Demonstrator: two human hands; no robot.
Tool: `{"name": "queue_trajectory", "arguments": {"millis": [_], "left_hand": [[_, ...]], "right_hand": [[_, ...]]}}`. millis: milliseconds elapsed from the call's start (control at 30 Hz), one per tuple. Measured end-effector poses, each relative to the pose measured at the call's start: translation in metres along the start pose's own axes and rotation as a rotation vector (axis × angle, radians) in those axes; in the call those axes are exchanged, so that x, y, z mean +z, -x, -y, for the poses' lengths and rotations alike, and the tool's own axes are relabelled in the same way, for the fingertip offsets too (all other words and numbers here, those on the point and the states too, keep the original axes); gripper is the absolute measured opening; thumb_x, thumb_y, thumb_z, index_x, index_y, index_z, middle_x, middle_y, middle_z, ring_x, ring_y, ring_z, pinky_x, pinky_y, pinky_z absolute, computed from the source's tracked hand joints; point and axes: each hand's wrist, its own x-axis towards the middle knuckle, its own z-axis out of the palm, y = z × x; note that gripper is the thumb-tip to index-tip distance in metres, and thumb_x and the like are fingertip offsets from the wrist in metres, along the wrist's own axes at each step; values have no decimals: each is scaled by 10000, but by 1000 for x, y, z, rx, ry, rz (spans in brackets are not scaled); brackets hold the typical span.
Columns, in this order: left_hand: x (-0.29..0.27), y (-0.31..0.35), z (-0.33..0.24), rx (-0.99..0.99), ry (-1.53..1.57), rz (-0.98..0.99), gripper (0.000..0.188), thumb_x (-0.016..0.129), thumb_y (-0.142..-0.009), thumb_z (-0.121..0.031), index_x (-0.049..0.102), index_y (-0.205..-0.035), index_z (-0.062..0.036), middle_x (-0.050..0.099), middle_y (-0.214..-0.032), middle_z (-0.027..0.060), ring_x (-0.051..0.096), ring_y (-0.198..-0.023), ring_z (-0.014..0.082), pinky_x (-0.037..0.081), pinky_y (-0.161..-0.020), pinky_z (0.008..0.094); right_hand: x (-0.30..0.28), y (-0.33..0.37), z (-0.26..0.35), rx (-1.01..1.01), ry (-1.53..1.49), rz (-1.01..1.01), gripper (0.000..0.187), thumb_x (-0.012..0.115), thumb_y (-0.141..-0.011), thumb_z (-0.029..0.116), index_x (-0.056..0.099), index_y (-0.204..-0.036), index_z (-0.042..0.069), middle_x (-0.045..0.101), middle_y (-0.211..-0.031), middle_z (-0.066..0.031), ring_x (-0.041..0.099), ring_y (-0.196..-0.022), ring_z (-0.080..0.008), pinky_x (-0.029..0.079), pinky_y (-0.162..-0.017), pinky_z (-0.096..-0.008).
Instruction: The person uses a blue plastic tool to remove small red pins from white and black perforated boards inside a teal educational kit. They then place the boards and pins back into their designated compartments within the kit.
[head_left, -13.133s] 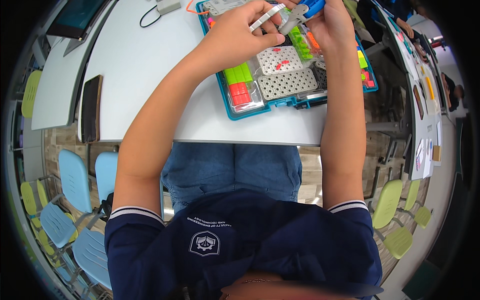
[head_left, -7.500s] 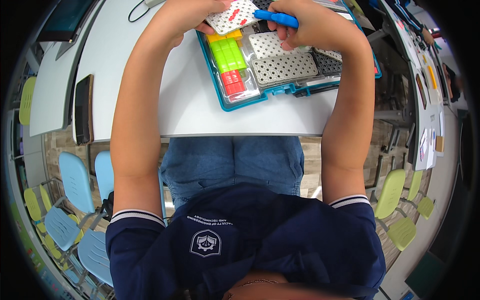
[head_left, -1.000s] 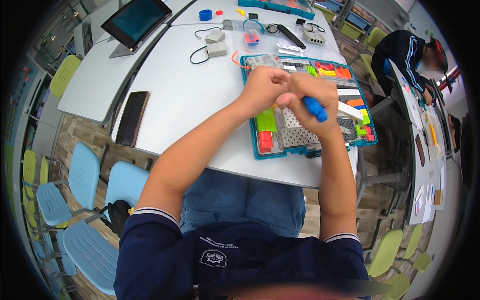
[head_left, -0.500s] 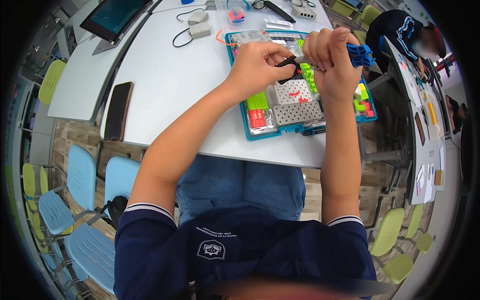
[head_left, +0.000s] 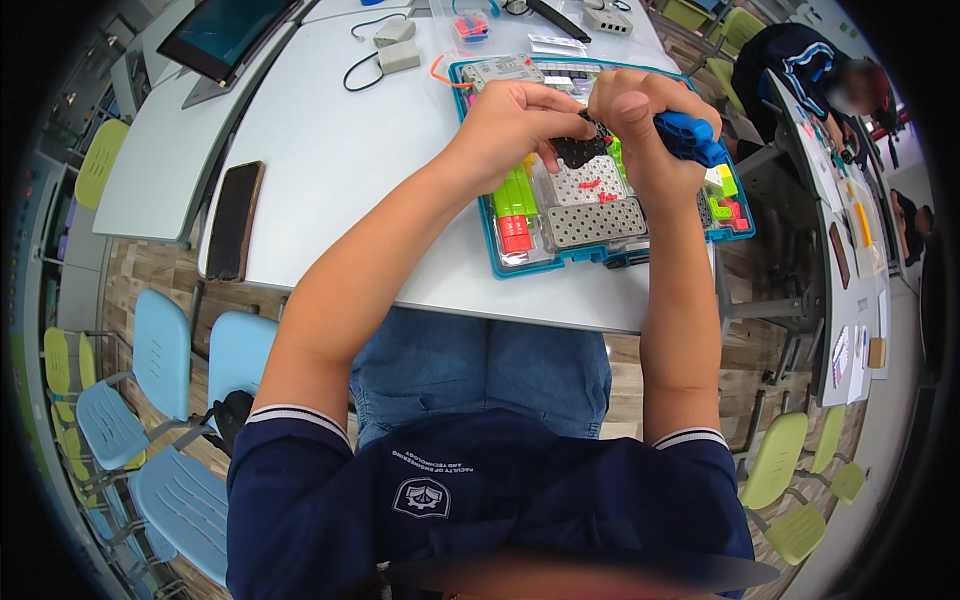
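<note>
My left hand [head_left: 508,132] pinches a black perforated plate [head_left: 580,148] between thumb and fingers, over an open kit case. Close against the plate's right side, my right hand [head_left: 648,125] is closed around a blue plastic piece [head_left: 690,138] with a lobed, notched end jutting out to the right. The rest of that piece is hidden in the fist, and its contact with the plate is covered by the fingers. Below the hands lies the teal-rimmed case [head_left: 545,268] with grey perforated panels [head_left: 597,224], lime-green parts [head_left: 514,195] and red parts [head_left: 514,234].
The case stands near the front edge of a white table [head_left: 330,215]. A phone [head_left: 237,222] lies at the left. Grey modules with cables [head_left: 398,56] and a small clear box [head_left: 470,28] are farther back. Another person [head_left: 800,75] works at the right-hand table. Blue chairs [head_left: 163,340] stand left.
My right hand has turned and come lower and slightly left, bringing the blue piece with it. The black plate has tilted, showing more of its holed face; the grey shaft is no longer visible.
</note>
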Motion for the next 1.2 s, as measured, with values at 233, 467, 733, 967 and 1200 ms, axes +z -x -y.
{"name": "queue_trajectory", "arguments": {"millis": [233, 467, 733, 967, 1200], "left_hand": [[1, 1, -3, -68, 80, -22, 193, 806, -809, -108, 761, -929, 36, 765, -866, 93, 665, -633, 123, 510, -498, 254], [1, 2, -2, 43, -140, -50, 193, 837, -789, -70, 731, -914, 33, 741, -797, 70, 619, -556, 79, 457, -435, 231], [7, 4, 0, 152, -276, -65, 212, 832, -811, -70, 713, -946, 42, 737, -793, 69, 634, -575, 68, 472, -444, 221], [-15, -6, 0, 142, -258, -177, 221, 816, -823, -81, 715, -978, 41, 743, -816, 89, 655, -602, 82, 473, -457, 214], [-18, -12, 4, 303, -276, -278, 303, 845, -815, -130, 724, -1030, 47, 754, -882, 91, 694, -681, 91, 544, -562, 220]], "right_hand": [[-2, 1, 1, -4, -7, -23, 343, 777, -945, 142, 587, -701, -6, 625, -684, -31, 532, -627, -99, 425, -579, -251], [-4, -9, 7, 93, -297, -48, 445, 648, -1042, 229, 495, -666, 46, 447, -581, 3, 387, -541, -94, 302, -531, -288], [-7, -13, 8, 127, -286, -146, 543, 567, -1082, 341, 420, -619, 97, 317, -536, 32, 291, -489, -97, 257, -512, -308], [-20, -17, 33, -30, -211, -156, 583, 488, -1105, 395, 382, -610, 107, 291, -567, 25, 275, -519, -99, 258, -534, -299], [-43, -18, 20, 273, -451, -168, 498, 504, -1094, 382, 489, -665, 130, 334, -588, 38, 295, -553, -94, 291, -581, -279]]}}
